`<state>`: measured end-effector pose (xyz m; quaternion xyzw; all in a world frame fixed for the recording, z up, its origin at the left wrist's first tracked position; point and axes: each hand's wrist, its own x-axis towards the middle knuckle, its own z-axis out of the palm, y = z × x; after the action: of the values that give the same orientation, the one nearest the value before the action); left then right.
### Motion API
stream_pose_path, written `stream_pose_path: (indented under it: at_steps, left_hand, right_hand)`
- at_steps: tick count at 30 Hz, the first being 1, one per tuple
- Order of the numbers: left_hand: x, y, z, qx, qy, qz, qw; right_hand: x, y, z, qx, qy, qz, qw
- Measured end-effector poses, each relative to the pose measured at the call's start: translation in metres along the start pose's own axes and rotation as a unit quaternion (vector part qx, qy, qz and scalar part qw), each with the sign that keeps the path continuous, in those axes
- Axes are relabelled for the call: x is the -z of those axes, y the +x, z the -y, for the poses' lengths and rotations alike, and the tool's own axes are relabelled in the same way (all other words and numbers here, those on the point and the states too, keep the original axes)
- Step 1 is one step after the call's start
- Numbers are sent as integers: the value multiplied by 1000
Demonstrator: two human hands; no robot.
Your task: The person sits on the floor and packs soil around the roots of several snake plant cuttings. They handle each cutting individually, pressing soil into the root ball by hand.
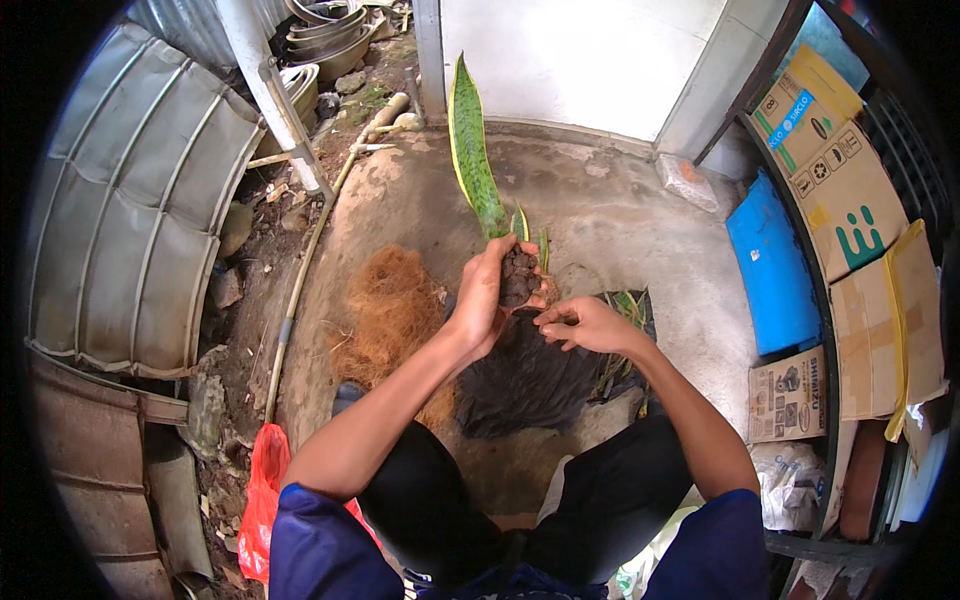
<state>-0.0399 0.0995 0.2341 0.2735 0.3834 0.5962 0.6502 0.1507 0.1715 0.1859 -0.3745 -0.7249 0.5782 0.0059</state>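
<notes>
My left hand [484,289] is wrapped around the base of a snake plant with a dark clump of soil [517,277] about its roots. One tall yellow-edged leaf [472,142] rises from the grip, and a short leaf [520,222] stands beside it. Just right of the soil is my right hand [589,324], its fingers loosely curled and apart, with nothing visible in them. Beneath both hands a black plastic sheet [525,390] lies on the concrete floor. Cut or loose variegated leaves [626,307] rest at its right side, partly hidden by my right forearm.
A heap of brown coconut fibre [394,307] sits left of the sheet. Along the left runs a pipe [300,292], near a red plastic bag [264,495]. A rack at right holds cardboard boxes [847,172]; a blue panel [772,270] leans there. Stacked basins [330,45] stand far left.
</notes>
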Motion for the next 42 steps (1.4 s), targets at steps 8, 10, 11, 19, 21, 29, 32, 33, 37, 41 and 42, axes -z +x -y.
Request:
stream_pose_path:
  at_steps: [8,10,11,19,21,29,32,33,37,41,42]
  left_hand:
    - [-4,-6,-7,-12,-26,1,1000]
    - [-8,-10,-9,-20,-37,1,999]
    - [-12,-11,-11,-24,-49,-3,999]
    - [0,-21,-17,-42,-26,-21,999]
    - [7,-27,-21,-48,-28,-46,997]
    - [18,-30,-25,-48,-47,-69,995]
    - [19,-26,-28,-32,-59,-37,997]
    - [19,-25,-26,-34,-61,-34,997]
    - [13,-19,-20,-24,-60,-32,997]
    - [15,-17,-18,-28,-63,-24,997]
    - [13,-17,-17,-25,-55,-20,998]
  right_hand:
    - [-8,13,-28,62,-54,-37,996]
    - [-19,17,-24,59,-120,-9,991]
    - [-25,20,-21,56,-153,5,987]
    - [-107,99,8,227,-330,-51,915]
    - [-152,159,-9,315,-208,-124,918]
    - [-195,142,-27,-15,454,-80,887]
    - [-208,104,-97,-86,700,-142,695]
    - [-213,93,-128,-104,711,-168,675]
    - [-221,69,-190,-190,653,-221,699]
    - [-201,65,-197,-251,322,-198,891]
    - [-193,68,-205,-249,211,-174,929]
